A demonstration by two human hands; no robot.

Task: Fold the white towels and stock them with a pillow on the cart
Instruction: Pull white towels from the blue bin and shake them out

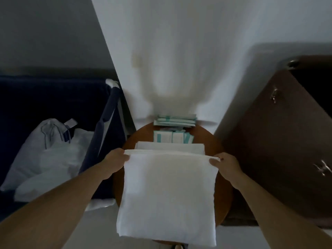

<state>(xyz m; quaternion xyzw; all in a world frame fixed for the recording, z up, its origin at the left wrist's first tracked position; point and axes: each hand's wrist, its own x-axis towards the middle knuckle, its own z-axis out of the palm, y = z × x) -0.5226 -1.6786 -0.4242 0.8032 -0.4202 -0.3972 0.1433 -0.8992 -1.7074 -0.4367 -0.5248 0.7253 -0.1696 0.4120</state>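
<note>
Folding: my left hand [115, 161] and right hand [227, 166] each pinch a top corner of the white towel [168, 198] in their fingers.
Towel: hangs over the tabletop [212, 141], near edge.
Next: likely bring corners together, halving it.

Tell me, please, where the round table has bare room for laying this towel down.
Bare wood shows only along the round table rim, left and right of the folded towel. The far side is crowded with teal-striped packets. Both hands hold the hanging towel over the near part.

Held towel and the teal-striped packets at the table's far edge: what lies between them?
In the head view, a folded white towel lies on the round table, between the held towel and the packets.
</note>
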